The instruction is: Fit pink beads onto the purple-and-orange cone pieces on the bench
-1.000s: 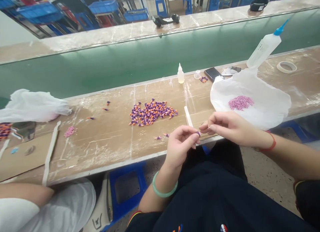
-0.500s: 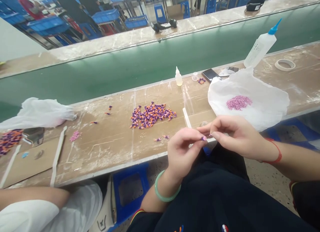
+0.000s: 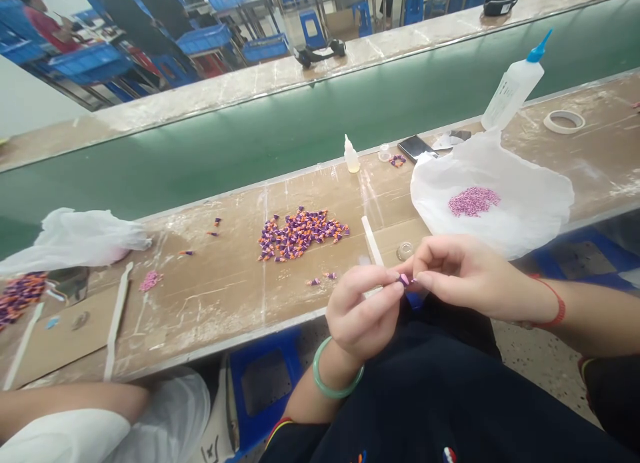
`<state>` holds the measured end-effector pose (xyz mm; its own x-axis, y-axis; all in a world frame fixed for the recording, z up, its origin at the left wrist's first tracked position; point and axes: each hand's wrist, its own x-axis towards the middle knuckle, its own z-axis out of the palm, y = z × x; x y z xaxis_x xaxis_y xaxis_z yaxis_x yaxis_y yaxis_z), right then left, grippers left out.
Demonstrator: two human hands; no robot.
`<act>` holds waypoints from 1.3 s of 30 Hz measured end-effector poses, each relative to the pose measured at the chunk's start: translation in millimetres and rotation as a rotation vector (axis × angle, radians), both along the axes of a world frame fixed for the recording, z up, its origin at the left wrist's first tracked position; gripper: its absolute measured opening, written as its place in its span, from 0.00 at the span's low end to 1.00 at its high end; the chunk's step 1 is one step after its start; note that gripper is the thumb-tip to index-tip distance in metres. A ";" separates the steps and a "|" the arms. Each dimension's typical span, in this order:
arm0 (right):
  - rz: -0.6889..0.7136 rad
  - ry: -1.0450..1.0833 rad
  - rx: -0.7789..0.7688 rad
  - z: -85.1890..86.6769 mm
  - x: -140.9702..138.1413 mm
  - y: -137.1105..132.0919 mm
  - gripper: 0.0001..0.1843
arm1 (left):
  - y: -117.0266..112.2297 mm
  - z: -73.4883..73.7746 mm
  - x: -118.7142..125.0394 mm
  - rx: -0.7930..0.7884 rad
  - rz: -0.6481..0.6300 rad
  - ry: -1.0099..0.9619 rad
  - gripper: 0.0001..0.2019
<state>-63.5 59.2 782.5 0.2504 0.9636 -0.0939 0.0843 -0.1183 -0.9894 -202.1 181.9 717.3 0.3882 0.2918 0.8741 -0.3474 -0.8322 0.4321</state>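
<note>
Between thumb and forefinger, my left hand (image 3: 367,310) pinches a tiny purple piece with a pink patch (image 3: 405,279). My right hand (image 3: 463,276) is closed in a pinch right at that piece's right end; whatever its fingertips hold is too small to make out. Both hands hover over the table's front edge. Beyond my left hand lies a pile of small purple-and-orange pieces (image 3: 300,233), with a couple of loose ones (image 3: 315,282) nearer to me. Past my right hand, tiny pink pieces (image 3: 473,201) rest on a white plastic sheet (image 3: 537,196).
A small dropper bottle (image 3: 352,156), a phone (image 3: 416,148), a tape roll (image 3: 564,122) and a large blue-tipped bottle (image 3: 515,90) stand or lie along the back. A white strip (image 3: 372,242) lies near my hands. Another person's arm (image 3: 75,403) is at lower left.
My left hand has turned, tilting the purple piece so its pink patch faces up. My right fingertips have closed in on it. The view has shifted slightly.
</note>
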 end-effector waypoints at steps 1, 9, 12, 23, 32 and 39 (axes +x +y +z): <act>-0.007 0.003 -0.002 -0.1 -0.5 0.2 0.07 | -0.2 -0.1 -0.3 0.002 0.008 -0.005 0.11; -0.051 -0.017 0.041 0.0 -5.1 1.6 0.06 | -2.0 -0.7 0.2 0.052 0.075 -0.024 0.11; -0.062 -0.030 0.061 0.4 -6.5 1.8 0.05 | -3.0 -0.7 1.7 0.056 0.092 -0.043 0.11; -0.050 -0.116 0.108 2.7 -7.7 2.4 0.04 | -4.4 -2.0 1.1 0.035 0.061 -0.080 0.13; -0.030 -0.232 0.151 4.2 -6.6 0.5 0.04 | -4.9 -8.9 0.9 0.093 0.098 -0.118 0.12; 0.002 -0.351 0.181 9.7 -2.3 1.7 0.05 | 2.3 -9.4 -3.7 0.168 0.011 -0.093 0.14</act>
